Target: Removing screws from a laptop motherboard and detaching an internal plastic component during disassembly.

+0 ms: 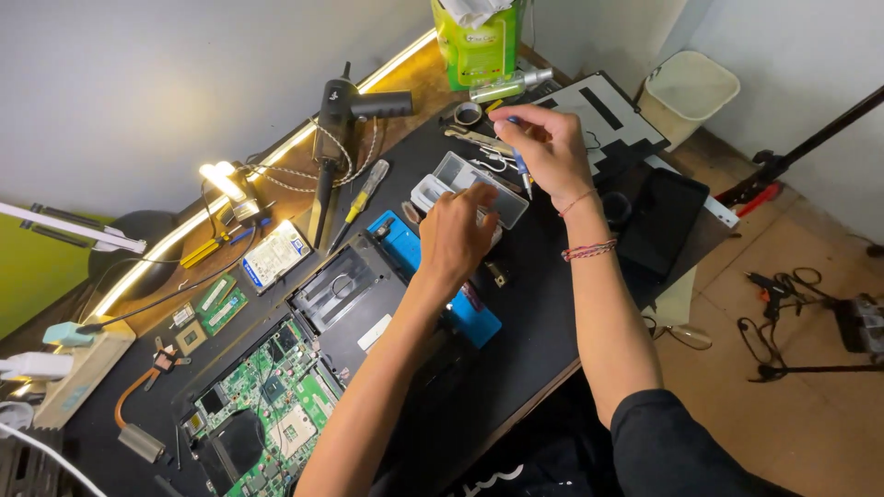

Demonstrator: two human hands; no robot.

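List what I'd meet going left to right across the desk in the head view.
Green circuit board → black heat gun → yellow-handled screwdriver → left hand → right hand holding a small screwdriver → black tablet → white bin.

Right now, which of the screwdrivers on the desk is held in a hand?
The blue-handled screwdriver, held tip down in the right hand. The yellow-handled screwdriver lies untouched beside the black heat gun.

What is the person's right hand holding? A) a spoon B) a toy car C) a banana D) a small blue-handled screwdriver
D: the right hand pinches a small blue-handled screwdriver above the clear plastic case, which the left hand reaches into.
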